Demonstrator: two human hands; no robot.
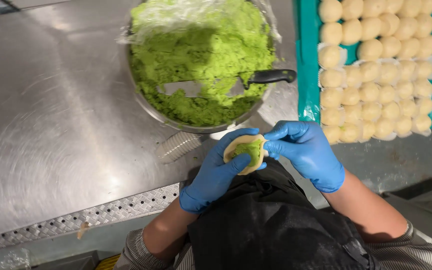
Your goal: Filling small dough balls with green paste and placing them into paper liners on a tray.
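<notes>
My left hand [215, 172], in a blue glove, cups a flat round of pale dough [246, 152] with a lump of green filling in its middle. My right hand [306, 152], also gloved in blue, pinches the dough's right edge with thumb and fingers. Both hands are held close to my body, just in front of a metal bowl [148, 107] heaped with green filling [206, 55]. A knife with a black handle [271, 76] lies across the filling, its blade partly buried.
A teal tray [306, 60] at the right holds several rows of pale dough balls [376, 70]. A stack of clear plastic cups [178, 146] lies by the bowl on the steel table [51, 115]. Plastic film hangs at the bowl's far rim.
</notes>
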